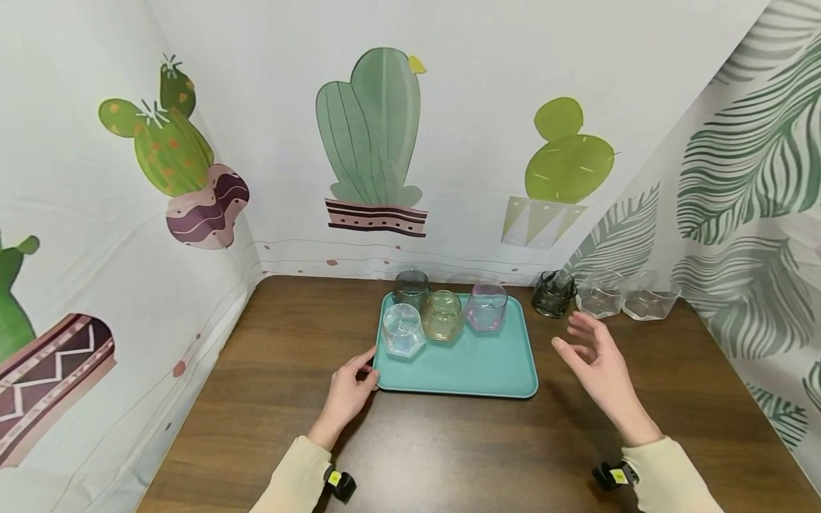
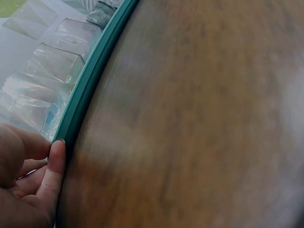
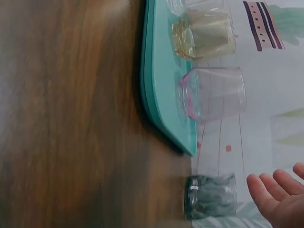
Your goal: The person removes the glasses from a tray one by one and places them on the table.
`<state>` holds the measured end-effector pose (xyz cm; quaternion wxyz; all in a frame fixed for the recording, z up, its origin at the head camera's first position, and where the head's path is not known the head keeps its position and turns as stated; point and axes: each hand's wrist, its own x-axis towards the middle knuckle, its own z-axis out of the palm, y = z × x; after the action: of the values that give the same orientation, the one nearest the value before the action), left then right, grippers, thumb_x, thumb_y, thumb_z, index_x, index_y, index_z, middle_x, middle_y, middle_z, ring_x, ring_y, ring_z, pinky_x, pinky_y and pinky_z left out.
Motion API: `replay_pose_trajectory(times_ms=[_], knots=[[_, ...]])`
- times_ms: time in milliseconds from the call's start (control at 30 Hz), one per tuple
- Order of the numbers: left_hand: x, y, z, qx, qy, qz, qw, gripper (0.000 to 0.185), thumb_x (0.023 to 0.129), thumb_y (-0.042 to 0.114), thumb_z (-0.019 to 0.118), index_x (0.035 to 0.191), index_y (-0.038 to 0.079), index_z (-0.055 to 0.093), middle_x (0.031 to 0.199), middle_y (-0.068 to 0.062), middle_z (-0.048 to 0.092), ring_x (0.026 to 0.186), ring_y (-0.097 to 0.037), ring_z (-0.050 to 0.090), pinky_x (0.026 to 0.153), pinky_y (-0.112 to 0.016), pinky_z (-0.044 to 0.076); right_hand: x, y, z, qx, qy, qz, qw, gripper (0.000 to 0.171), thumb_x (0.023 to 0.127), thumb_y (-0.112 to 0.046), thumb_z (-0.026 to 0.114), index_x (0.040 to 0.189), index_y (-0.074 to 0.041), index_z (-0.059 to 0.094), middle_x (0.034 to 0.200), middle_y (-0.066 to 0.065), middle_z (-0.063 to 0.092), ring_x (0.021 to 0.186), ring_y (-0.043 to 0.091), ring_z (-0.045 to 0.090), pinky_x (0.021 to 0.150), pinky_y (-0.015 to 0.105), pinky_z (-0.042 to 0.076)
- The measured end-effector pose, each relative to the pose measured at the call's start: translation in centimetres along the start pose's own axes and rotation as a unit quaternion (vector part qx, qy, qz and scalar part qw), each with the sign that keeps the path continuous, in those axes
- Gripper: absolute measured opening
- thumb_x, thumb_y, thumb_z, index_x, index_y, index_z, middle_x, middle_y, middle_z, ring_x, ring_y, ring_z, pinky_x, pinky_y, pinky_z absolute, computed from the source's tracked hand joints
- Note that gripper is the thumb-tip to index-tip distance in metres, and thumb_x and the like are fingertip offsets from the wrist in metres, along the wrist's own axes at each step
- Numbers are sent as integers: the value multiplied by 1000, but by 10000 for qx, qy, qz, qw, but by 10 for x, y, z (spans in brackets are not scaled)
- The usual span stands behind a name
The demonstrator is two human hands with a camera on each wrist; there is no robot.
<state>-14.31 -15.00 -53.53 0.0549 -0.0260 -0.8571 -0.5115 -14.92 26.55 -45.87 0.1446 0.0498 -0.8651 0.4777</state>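
My left hand [image 1: 351, 385] pinches the left rim of a teal tray [image 1: 449, 374], thumb and fingertips at its edge. On the tray stand a clear glass [image 1: 403, 331], an amber glass [image 1: 442, 317], a pink-tinted glass [image 1: 487, 306] and a dark grey glass [image 1: 411, 287]. My right hand [image 1: 599, 363] is in the air right of the tray, fingers spread and loosely bent, holding nothing. Nearest to it is a smoky black glass [image 1: 554, 293] on the table. In the right wrist view, the fingers [image 3: 273, 190] appear beside that glass, apart from it.
Two clear glasses, one nearer the black one [image 1: 601, 296] and one farther right [image 1: 649, 298], stand by the back right edge of the wooden table [image 1: 449, 456]. A cactus-print cloth [image 1: 468, 142] hangs right behind the table, with leaf-print cloth [image 1: 750, 178] on the right.
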Motion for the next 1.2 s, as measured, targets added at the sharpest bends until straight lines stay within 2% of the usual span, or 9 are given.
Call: replay_pose_trajectory(times_ms=[100, 233, 300, 400, 567, 700, 900, 1200], knots=[[0, 0, 0, -6, -17, -28, 10000, 46, 86, 3, 63, 131, 9, 56, 104, -12, 62, 69, -10, 63, 56, -19, 55, 2, -7, 6, 35, -133, -45, 9999, 62, 87, -21, 67, 140, -11, 37, 132, 10, 48, 113, 24, 50, 83, 12, 47], [0, 1, 0, -14, -40, -108, 9999, 46, 86, 4, 63, 131, 10, 56, 104, -10, 62, 69, -9, 63, 56, -19, 56, 5, -29, 13, 118, -293, -124, 9994, 61, 87, -17, 67, 139, -4, 36, 131, 16, 47, 113, 32, 49, 82, 16, 49], [0, 2, -1, -12, -51, -134, 9999, 46, 86, 4, 63, 131, 10, 56, 103, -10, 62, 67, -9, 63, 57, -19, 56, 6, -39, 16, 136, -349, -176, 9991, 61, 87, -15, 66, 138, 0, 37, 131, 19, 47, 113, 35, 49, 81, 16, 49], [-1, 3, -1, -13, -59, -159, 9999, 46, 86, 5, 63, 131, 10, 56, 102, -11, 62, 65, -8, 63, 57, -19, 56, 10, -47, 22, 194, -442, -220, 9986, 60, 87, -13, 67, 137, 1, 36, 131, 20, 46, 113, 35, 49, 83, 23, 52], [-1, 4, -2, -16, -78, -119, 9999, 46, 87, 5, 63, 132, 10, 55, 102, -11, 62, 65, -8, 63, 57, -19, 55, 23, -31, 38, 302, -630, -245, 9973, 64, 87, -19, 67, 140, -4, 35, 134, 20, 42, 117, 35, 48, 85, 47, 50], [-2, 4, -3, -2, -79, -85, 9999, 46, 87, 5, 63, 132, 9, 55, 103, -11, 62, 65, -8, 63, 57, -19, 55, 33, -16, 51, 213, -806, -133, 9964, 69, 86, -29, 67, 142, -8, 32, 137, 19, 39, 119, 35, 45, 88, 50, 49], [-2, 3, -2, -1, -57, -59, 10000, 45, 86, 5, 63, 131, 9, 56, 104, -11, 63, 66, -9, 63, 56, -19, 55, 42, -13, 65, 143, -1012, 250, 9944, 80, 83, -44, 68, 144, -11, 29, 142, 15, 34, 126, 36, 38, 95, 52, 44], [-1, 1, -1, -17, -10, -4, 10000, 46, 86, 3, 63, 131, 8, 56, 104, -13, 63, 67, -10, 63, 56, -19, 55, 59, -10, 80, 13, -1215, 442, 9916, 87, 82, -44, 69, 147, -10, 22, 145, 18, 28, 129, 39, 34, 97, 55, 42]])
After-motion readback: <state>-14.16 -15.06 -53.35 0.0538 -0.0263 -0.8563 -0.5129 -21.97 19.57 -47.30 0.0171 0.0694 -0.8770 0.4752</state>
